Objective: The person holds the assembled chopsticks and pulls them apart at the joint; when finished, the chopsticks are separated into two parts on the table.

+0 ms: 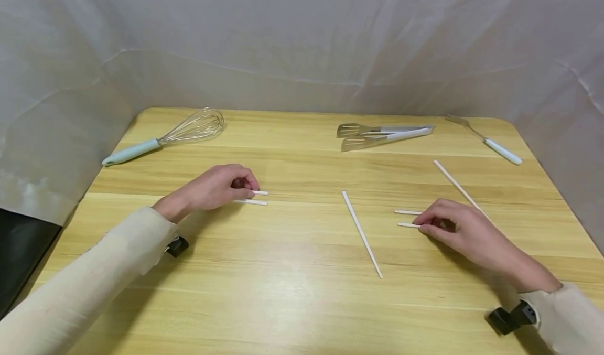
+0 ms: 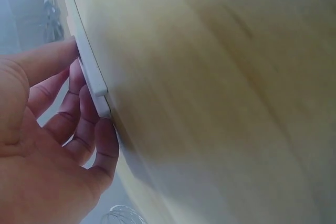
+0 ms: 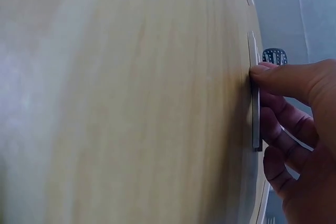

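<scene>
In the head view my left hand point(image 1: 218, 188) is at the table's left-centre, pinching a white chopstick point(image 1: 261, 192) between thumb and fingers. A second chopstick point(image 1: 257, 202) lies alongside, partly behind the thumb; whether it is gripped too, I cannot tell. The left wrist view has the pair's ends point(image 2: 94, 77) close together. My right hand point(image 1: 464, 234) pinches a chopstick point(image 1: 407, 225) with thumb and index finger, low over the wood. Parallel to it is another chopstick point(image 1: 407, 212), partly hidden by the fingers. In the right wrist view, the thumb presses the near chopstick point(image 3: 255, 119).
Between the hands a single chopstick point(image 1: 362, 234) lies slanted, and another point(image 1: 456, 183) runs behind the right hand. Along the back of the wooden table point(image 1: 283, 292) are a whisk point(image 1: 162, 141), slotted tongs point(image 1: 384, 135) and a fork point(image 1: 491, 141). Grey cloth point(image 1: 302, 40) hangs behind.
</scene>
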Demonstrator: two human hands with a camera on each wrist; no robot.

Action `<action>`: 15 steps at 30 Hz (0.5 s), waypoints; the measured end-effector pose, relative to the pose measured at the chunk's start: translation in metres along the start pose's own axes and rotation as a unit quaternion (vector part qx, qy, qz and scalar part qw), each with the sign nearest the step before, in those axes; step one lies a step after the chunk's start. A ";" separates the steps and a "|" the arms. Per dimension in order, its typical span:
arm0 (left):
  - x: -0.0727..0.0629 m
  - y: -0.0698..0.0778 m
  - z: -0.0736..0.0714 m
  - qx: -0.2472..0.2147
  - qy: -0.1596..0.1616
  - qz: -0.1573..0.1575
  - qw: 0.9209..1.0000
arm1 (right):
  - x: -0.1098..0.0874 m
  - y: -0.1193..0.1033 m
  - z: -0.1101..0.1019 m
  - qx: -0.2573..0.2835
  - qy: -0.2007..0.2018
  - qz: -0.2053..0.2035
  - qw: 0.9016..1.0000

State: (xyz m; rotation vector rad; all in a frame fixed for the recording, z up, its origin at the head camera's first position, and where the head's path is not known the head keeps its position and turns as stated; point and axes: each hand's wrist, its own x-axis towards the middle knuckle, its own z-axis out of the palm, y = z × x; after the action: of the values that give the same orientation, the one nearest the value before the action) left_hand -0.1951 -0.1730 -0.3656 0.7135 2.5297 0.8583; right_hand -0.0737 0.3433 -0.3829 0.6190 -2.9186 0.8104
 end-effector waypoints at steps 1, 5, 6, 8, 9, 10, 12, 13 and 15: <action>0.000 0.000 0.000 -0.002 0.000 -0.002 1.000 | 0.000 -0.001 0.000 0.000 0.001 0.000 1.000; -0.001 -0.001 -0.001 -0.006 0.002 -0.002 1.000 | 0.001 -0.005 0.001 -0.004 0.007 0.002 1.000; -0.001 -0.001 0.000 -0.006 0.003 -0.002 1.000 | 0.002 -0.006 0.001 -0.005 0.011 0.001 1.000; 0.000 -0.001 0.000 -0.006 0.003 0.000 1.000 | 0.003 -0.010 0.002 -0.003 0.020 -0.001 1.000; 0.000 -0.001 0.000 -0.006 0.004 0.000 1.000 | 0.004 -0.012 0.003 -0.002 0.025 -0.003 1.000; 0.000 -0.001 0.000 -0.007 0.004 -0.001 1.000 | 0.005 -0.015 0.003 0.004 0.028 -0.002 1.000; 0.000 -0.001 0.000 -0.008 0.004 -0.001 1.000 | 0.007 -0.020 0.006 0.019 0.031 -0.002 0.999; 0.000 -0.001 0.000 -0.009 0.004 -0.002 1.000 | 0.008 -0.022 0.007 0.030 0.030 0.002 0.999; 0.000 -0.002 0.000 -0.010 0.005 -0.002 1.000 | 0.010 -0.028 0.010 0.050 0.026 0.014 0.998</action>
State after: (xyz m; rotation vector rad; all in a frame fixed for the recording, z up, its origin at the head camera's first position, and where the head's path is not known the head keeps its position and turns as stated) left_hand -0.1957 -0.1743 -0.3667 0.6982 2.5266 0.8861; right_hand -0.0712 0.3130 -0.3762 0.5576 -2.8611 0.9661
